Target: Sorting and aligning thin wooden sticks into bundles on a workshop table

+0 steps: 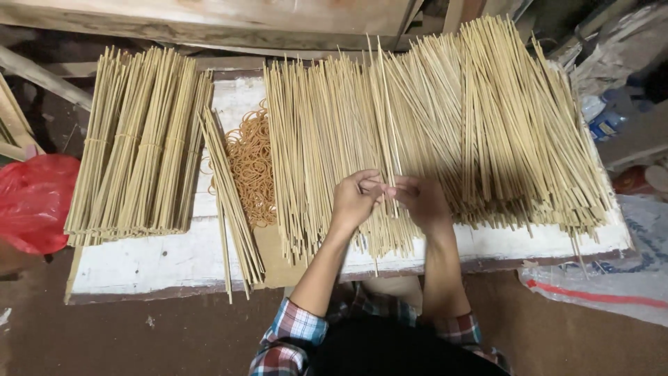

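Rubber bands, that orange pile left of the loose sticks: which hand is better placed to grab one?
Probably the left hand. The rubber bands lie on its side, while the right hand sits farther away and pinches a few sticks.

Loose bamboo sticks lie right on the board; rubber bands in the middle; tied stick bundles left.

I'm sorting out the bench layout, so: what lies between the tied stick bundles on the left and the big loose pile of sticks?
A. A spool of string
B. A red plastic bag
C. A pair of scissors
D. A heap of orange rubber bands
D: a heap of orange rubber bands lies on the white board between the tied bundles and the loose sticks.
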